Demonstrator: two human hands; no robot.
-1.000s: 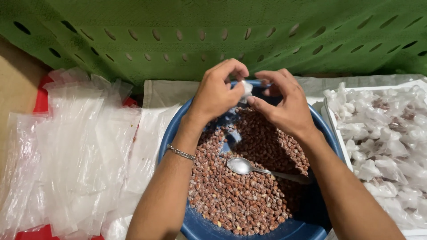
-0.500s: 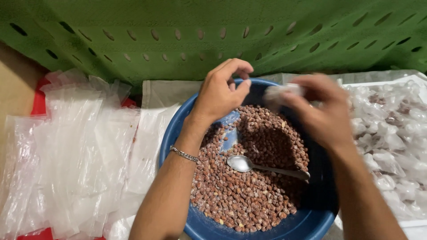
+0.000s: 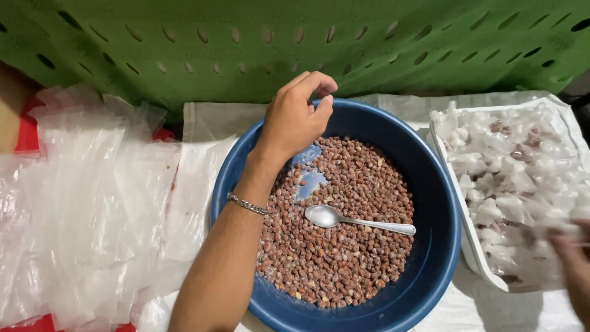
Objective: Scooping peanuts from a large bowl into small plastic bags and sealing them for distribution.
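Note:
My left hand (image 3: 295,117) hovers over the far rim of a blue basin (image 3: 430,270), fingers curled together with nothing visible in them. A metal bracelet (image 3: 247,205) circles that wrist. The basin holds reddish-brown peanuts (image 3: 344,258), and a metal spoon (image 3: 359,220) lies on them with its bowl to the left. My right hand (image 3: 574,264) is a blur at the right edge, low over a white tray (image 3: 458,190) of small filled plastic packets (image 3: 510,166). Whether it holds a packet is hidden by the blur.
A heap of empty clear plastic bags (image 3: 86,203) lies left of the basin on a red surface. A green perforated crate wall (image 3: 295,43) stands right behind everything. White sacking (image 3: 209,123) covers the table under the basin and tray.
Both hands were together above the basin's far side, working on a small packet. My right hand then swung right and down to the tray. My left hand stayed in place.

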